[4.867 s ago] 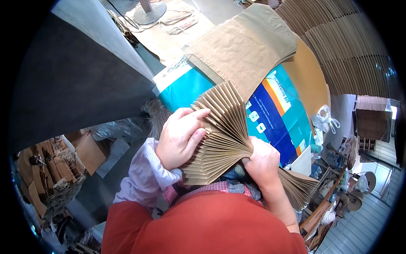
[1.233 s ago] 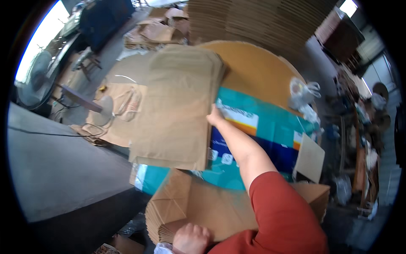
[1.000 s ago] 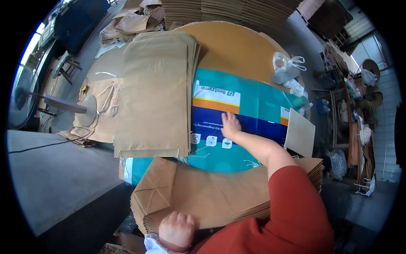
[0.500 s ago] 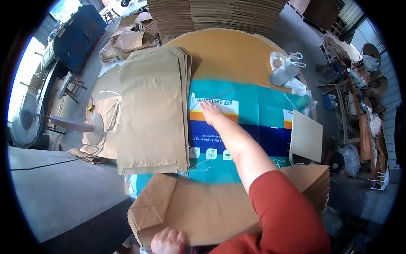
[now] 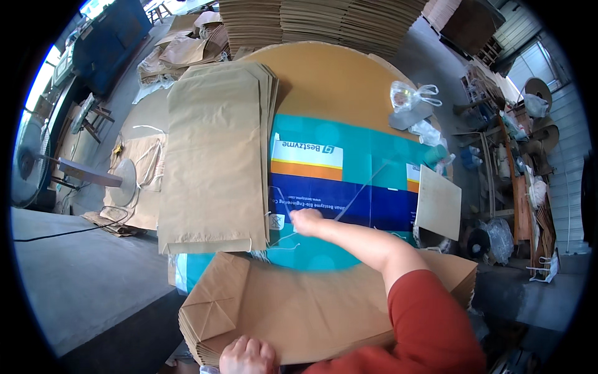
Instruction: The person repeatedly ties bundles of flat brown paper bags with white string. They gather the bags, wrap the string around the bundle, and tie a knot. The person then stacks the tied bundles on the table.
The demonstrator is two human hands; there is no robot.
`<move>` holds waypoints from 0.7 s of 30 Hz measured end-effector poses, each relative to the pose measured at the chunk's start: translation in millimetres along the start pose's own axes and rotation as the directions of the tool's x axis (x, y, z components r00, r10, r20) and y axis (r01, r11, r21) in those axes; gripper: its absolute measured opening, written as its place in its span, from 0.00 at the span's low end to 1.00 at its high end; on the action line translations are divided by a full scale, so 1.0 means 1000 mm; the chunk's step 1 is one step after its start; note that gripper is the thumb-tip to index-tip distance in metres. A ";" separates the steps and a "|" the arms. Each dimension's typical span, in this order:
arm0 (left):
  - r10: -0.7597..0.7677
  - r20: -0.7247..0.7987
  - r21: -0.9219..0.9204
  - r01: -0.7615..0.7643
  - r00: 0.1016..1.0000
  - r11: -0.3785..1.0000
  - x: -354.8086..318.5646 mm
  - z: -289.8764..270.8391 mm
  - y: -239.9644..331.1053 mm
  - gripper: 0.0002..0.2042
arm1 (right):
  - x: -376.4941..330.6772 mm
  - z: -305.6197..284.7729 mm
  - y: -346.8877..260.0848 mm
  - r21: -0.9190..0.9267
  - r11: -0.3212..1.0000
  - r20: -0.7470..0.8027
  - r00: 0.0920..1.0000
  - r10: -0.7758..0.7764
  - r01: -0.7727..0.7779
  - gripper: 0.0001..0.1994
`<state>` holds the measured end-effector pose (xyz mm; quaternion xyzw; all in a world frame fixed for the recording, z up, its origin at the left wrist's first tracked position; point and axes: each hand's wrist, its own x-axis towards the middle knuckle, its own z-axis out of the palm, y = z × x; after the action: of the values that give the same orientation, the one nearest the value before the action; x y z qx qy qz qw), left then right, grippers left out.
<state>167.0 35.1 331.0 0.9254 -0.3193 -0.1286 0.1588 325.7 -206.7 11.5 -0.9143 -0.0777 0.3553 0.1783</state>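
Observation:
My left hand (image 5: 248, 355) has its fingers curled over the near edge of a stack of brown paper bags (image 5: 311, 305). The top bag's folded bottom (image 5: 218, 296) lies at the stack's left. Over a teal and blue printed sheet (image 5: 367, 209), my right hand (image 5: 306, 221) is closed, with a thin pale strip (image 5: 361, 193) showing on both sides of it. The grip itself is too small to make out well. Left of this hand lies another pile of flat brown paper bags (image 5: 215, 156), with loose white threads (image 5: 283, 243) by its lower right corner.
A round tan tabletop (image 5: 324, 75) extends behind the sheet. Toward its right side are a clear plastic bag (image 5: 408, 96), a teal thread spool (image 5: 436, 154) and a pale board (image 5: 438, 202). A fan (image 5: 28, 159) stands at the left; tall cardboard stacks (image 5: 311, 25) rise behind.
My right hand has drawn back toward me across the printed sheet, its fingers now closed and the pale strip moving with it. My left hand stays on the near stack.

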 end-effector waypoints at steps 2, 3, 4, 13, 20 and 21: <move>0.050 0.027 0.058 -0.052 0.998 0.997 0.000 0.010 -0.002 0.06 | -0.023 0.010 -0.004 0.090 0.980 0.091 0.978 -0.185 0.177 0.25; 0.029 0.052 0.088 -0.034 0.998 0.996 -0.001 0.004 0.002 0.06 | -0.041 0.003 -0.015 -0.039 0.980 0.162 0.969 -0.187 0.196 0.27; 0.029 0.119 0.105 -0.042 0.993 0.994 -0.004 0.004 -0.002 0.05 | -0.059 -0.007 -0.023 -0.165 0.961 0.233 0.956 -0.181 0.222 0.28; 0.014 0.113 0.100 -0.025 0.994 0.995 -0.011 0.010 -0.009 0.05 | -0.335 -0.116 -0.128 -0.130 0.804 0.190 0.810 -0.554 0.580 0.33; -0.046 0.144 0.142 0.026 0.989 0.990 -0.017 0.017 -0.010 0.06 | -0.407 -0.078 -0.030 -0.321 0.947 -0.196 0.977 -0.088 0.021 0.23; -0.060 0.165 0.137 0.037 0.984 0.990 -0.014 0.020 -0.010 0.06 | -0.425 -0.072 -0.011 -0.297 0.954 -0.291 0.955 -0.060 -0.031 0.20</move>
<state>154.8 47.5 310.6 0.9272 -0.3168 -0.1888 0.0655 62.3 -329.9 329.4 -0.9729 -0.1097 0.1970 0.0505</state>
